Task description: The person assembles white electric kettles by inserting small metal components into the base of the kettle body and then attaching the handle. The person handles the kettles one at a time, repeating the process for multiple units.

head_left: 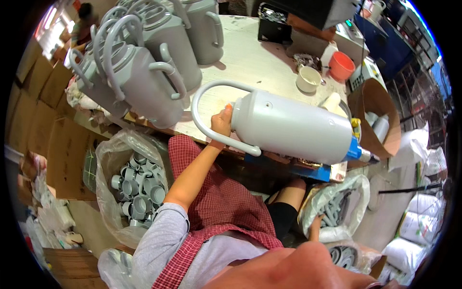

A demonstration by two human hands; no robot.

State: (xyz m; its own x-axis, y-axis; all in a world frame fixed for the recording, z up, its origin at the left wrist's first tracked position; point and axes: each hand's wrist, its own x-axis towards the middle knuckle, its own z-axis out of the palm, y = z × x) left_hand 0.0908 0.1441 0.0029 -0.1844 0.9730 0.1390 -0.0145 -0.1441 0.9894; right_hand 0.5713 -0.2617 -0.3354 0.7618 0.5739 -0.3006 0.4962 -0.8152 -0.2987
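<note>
A light grey plastic thermos jug body lies on its side at the table's front edge, its neck to the left. My left hand is closed on the rim of that neck, inside the jug's big loop handle. The jug's far right end meets a blue and metal fixture. Low on the right, my right hand reaches down into a clear plastic bag of grey curved handles; its fingers are hidden there.
Several grey jugs stand crowded at the table's left. A plastic bag of grey cup-shaped parts sits left of my lap. Toward the back right are a cream cup, an orange bowl and a brown bin.
</note>
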